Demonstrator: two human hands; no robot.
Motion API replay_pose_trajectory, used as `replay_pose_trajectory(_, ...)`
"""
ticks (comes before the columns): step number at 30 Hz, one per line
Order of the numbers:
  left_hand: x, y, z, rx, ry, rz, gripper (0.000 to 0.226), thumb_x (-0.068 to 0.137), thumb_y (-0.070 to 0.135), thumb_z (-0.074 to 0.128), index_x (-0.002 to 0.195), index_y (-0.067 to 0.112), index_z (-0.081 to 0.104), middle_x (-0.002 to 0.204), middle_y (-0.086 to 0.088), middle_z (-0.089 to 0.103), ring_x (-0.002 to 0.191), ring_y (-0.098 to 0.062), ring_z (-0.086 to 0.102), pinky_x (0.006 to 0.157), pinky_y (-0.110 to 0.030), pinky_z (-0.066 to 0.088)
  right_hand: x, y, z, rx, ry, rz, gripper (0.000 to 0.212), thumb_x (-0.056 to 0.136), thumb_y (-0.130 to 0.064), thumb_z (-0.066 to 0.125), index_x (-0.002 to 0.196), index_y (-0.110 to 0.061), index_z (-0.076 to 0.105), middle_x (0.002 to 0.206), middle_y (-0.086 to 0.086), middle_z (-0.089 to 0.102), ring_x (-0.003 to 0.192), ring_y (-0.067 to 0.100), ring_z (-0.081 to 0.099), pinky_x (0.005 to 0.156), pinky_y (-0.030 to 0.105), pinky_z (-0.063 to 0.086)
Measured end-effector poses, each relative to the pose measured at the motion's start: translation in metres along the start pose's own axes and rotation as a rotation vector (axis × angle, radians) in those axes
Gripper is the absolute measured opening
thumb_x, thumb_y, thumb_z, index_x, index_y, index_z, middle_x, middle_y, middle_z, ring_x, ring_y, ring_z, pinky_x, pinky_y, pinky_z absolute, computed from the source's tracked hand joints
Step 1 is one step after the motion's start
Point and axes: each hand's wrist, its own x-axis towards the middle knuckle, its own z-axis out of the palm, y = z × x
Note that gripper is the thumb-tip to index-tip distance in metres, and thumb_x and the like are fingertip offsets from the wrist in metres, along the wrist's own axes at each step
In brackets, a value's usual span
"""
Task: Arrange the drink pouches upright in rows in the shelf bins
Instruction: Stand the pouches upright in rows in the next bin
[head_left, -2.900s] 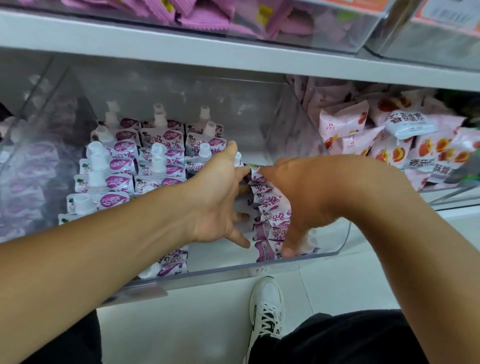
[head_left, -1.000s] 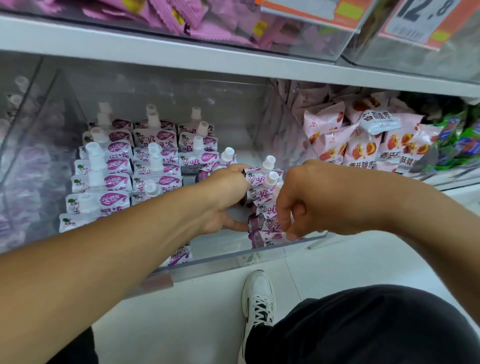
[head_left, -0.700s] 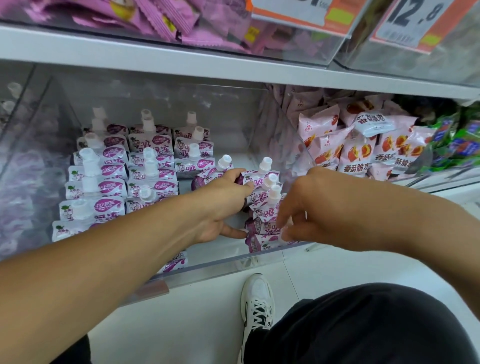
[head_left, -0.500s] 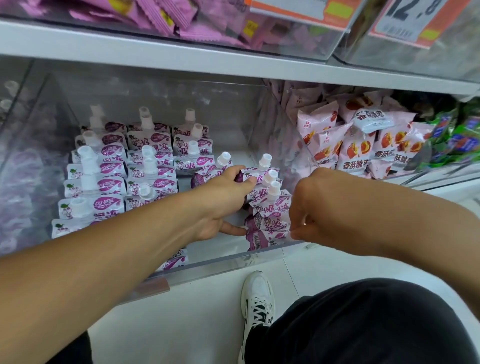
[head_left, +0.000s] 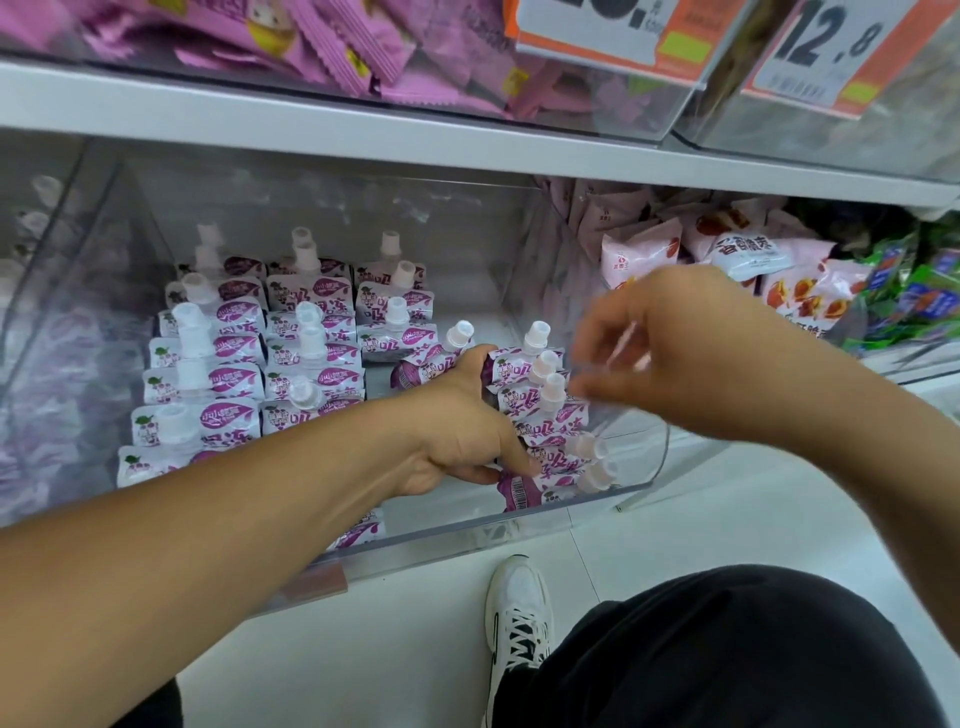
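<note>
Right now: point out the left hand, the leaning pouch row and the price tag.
left hand (head_left: 457, 426), head view, back of hand
leaning pouch row (head_left: 540, 405), head view, pouch face
price tag (head_left: 826, 47), head view, printed digits
</note>
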Motion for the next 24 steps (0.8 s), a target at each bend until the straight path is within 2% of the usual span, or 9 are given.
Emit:
replay_pose_trajectory(2, -0.002, 0.0, 0.001, -0.009, -0.008, 0.01, 0.115, 0.069, -0.021, 0.075, 0.147, 0.048, 0.026, 0.13, 0.003, 0.054, 0.108, -0.029, 0.065, 0.084, -0.049, 0.059, 0.019, -0.004, 0.008, -0.114, 0.085, -0.047, 0.037, 0.083, -0.048, 0.07, 0.113, -0.026, 0.066, 0.109, -0.006, 0.066, 0.087, 0.008, 0.058, 0.075, 0.024, 0.045)
replay_pose_trajectory(3, -0.003, 0.001, 0.002, -0.007, -0.013, 0.016, 0.113, 0.07, -0.022, 0.073, 0.147, 0.046, 0.027, 0.128, 0.003, 0.053, 0.109, -0.03, 0.064, 0.085, -0.05, 0.059, 0.029, -0.007, 0.015, -0.186, 0.032, -0.05, 0.047, 0.087, -0.05, 0.065, 0.125, -0.022, 0.059, 0.119, 0.001, 0.061, 0.096, 0.015, 0.056, 0.083, 0.028, 0.045)
replay_pose_trajectory(6, -0.004, 0.001, 0.002, -0.033, -0.024, 0.011, 0.115, 0.073, -0.024, 0.069, 0.152, 0.044, 0.021, 0.142, 0.002, 0.044, 0.116, -0.032, 0.06, 0.087, -0.051, 0.057, 0.049, -0.013, 0.039, -0.291, -0.187, 0.006, 0.047, 0.095, -0.045, 0.056, 0.129, -0.012, 0.05, 0.13, 0.011, 0.053, 0.117, 0.029, 0.053, 0.094, 0.039, 0.042)
replay_pose_trajectory(9, -0.004, 0.0, 0.001, -0.085, -0.066, -0.005, 0.115, 0.077, -0.026, 0.061, 0.152, 0.047, 0.016, 0.154, 0.0, 0.036, 0.118, -0.033, 0.059, 0.088, -0.05, 0.057, 0.059, -0.014, 0.039, -0.342, -0.305, -0.008, 0.044, 0.097, -0.043, 0.051, 0.122, -0.007, 0.057, 0.123, 0.013, 0.059, 0.11, 0.029, 0.055, 0.081, 0.029, 0.04)
replay_pose_trajectory(12, -0.005, -0.001, 0.002, -0.087, -0.067, -0.002, 0.109, 0.079, -0.025, 0.059, 0.151, 0.047, 0.02, 0.13, 0.002, 0.051, 0.111, -0.032, 0.064, 0.087, -0.047, 0.058, 0.069, -0.012, 0.022, -0.425, -0.371, -0.104, 0.045, 0.096, -0.047, 0.052, 0.114, -0.008, 0.064, 0.114, 0.01, 0.063, 0.095, 0.023, 0.055, 0.08, 0.027, 0.043)
replay_pose_trajectory(14, -0.007, 0.0, 0.002, -0.059, -0.051, 0.006, 0.11, 0.08, -0.023, 0.06, 0.151, 0.048, 0.016, 0.12, 0.011, 0.047, 0.112, -0.029, 0.061, 0.087, -0.045, 0.058, 0.082, -0.014, 0.014, -0.327, -0.281, -0.214, 0.046, 0.091, -0.049, 0.06, 0.121, -0.014, 0.065, 0.116, 0.002, 0.066, 0.094, 0.016, 0.057, 0.085, 0.027, 0.046)
replay_pose_trajectory(16, -0.009, 0.001, 0.003, -0.041, -0.046, 0.007, 0.111, 0.081, -0.021, 0.061, 0.152, 0.047, 0.012, 0.127, 0.012, 0.036, 0.114, -0.027, 0.059, 0.088, -0.042, 0.058, 0.097, -0.023, 0.019, -0.235, -0.206, -0.328, 0.049, 0.086, -0.045, 0.069, 0.129, -0.023, 0.061, 0.114, -0.007, 0.063, 0.09, 0.007, 0.051, 0.082, 0.022, 0.04)
replay_pose_trajectory(21, -0.007, -0.001, 0.002, -0.036, -0.04, -0.013, 0.111, 0.082, -0.018, 0.061, 0.153, 0.049, 0.008, 0.136, 0.012, 0.039, 0.111, -0.025, 0.062, 0.087, -0.04, 0.059, 0.131, -0.036, 0.036, -0.156, -0.242, -0.362, 0.011, 0.082, -0.024, 0.078, 0.089, -0.015, 0.076, 0.081, -0.006, 0.072, 0.071, 0.009, 0.064, 0.073, 0.027, 0.053)
replay_pose_trajectory(24, -0.007, -0.001, 0.002, -0.039, -0.043, -0.025, 0.112, 0.081, -0.018, 0.06, 0.151, 0.052, 0.009, 0.122, 0.014, 0.048, 0.111, -0.027, 0.064, 0.088, -0.042, 0.058, 0.14, -0.025, 0.03, -0.224, -0.145, -0.371, 0.009, 0.081, -0.015, 0.077, 0.074, -0.011, 0.073, 0.073, -0.002, 0.071, 0.07, 0.015, 0.066, 0.071, 0.03, 0.055)
